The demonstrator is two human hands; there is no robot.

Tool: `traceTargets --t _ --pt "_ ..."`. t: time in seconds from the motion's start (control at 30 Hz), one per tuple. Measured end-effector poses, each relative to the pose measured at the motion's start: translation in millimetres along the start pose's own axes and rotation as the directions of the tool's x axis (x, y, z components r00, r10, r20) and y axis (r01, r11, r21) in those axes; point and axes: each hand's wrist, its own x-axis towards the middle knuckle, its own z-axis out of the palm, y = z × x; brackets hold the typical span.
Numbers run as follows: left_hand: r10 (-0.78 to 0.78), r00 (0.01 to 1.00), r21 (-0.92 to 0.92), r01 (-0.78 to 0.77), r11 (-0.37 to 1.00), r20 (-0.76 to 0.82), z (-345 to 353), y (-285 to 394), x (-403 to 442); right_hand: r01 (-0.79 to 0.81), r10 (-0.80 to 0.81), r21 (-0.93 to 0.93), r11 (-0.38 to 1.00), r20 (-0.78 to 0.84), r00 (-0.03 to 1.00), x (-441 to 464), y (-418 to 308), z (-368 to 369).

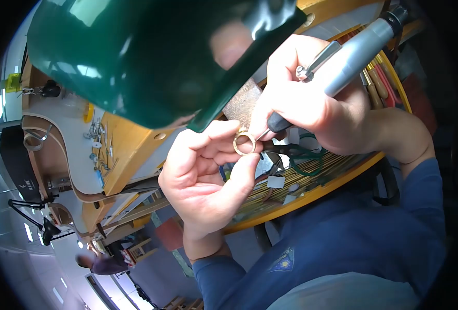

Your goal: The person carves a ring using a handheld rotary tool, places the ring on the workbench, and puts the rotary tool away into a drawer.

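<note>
Between the thumb and fingers of my left hand (205,178) is a gold-coloured ring (236,146), its opening facing me and a small raised setting at its top. My right hand (311,103) is closed around a grey rotary handpiece (361,54) with a lever along its side and a black nose. A thin metal tip (263,134) comes out of the nose and reaches the ring's right edge; whether it touches I cannot tell. Behind my fingers a worn wooden bench pin (243,101) shows in part.
A green lamp shade (151,57) hides much of the upper view. Under my hands, a wood-rimmed drawer (311,194) holds green-handled shears (311,160) and scraps. Handled tools (379,85) lie at right, small burs (102,147) on the left bench. A person (107,263) is farther off.
</note>
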Motion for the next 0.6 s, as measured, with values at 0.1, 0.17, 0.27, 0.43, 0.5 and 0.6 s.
traceTargets --t 0.1,0.17,0.27,0.43,0.5,0.6 --pt "-0.008 1.0 0.008 0.008 1.0 -0.019 1 0 -1 -0.008 0.01 -0.074 0.997 0.035 0.999 0 0 -4" --pt "-0.016 1.0 0.01 0.016 1.0 -0.024 2 0 0 0.02 -0.015 -0.1 0.995 0.048 0.999 0 2 -6" --pt "-0.028 1.0 -0.025 0.028 0.999 -0.001 1 1 0 0.024 -0.02 -0.095 0.995 0.041 0.999 -1 3 -6" --pt "-0.082 0.996 -0.104 0.087 0.991 0.047 -2 0 1 0.087 -0.081 -0.092 0.992 0.072 0.994 -1 10 -10" --pt "-0.079 0.996 -0.102 0.082 0.991 0.035 -1 -1 2 0.115 -0.105 -0.104 0.988 0.098 0.99 1 10 -11" --pt "-0.08 0.997 -0.069 0.081 0.994 0.014 -1 -2 1 0.118 -0.109 -0.075 0.99 0.112 0.988 1 8 -10"
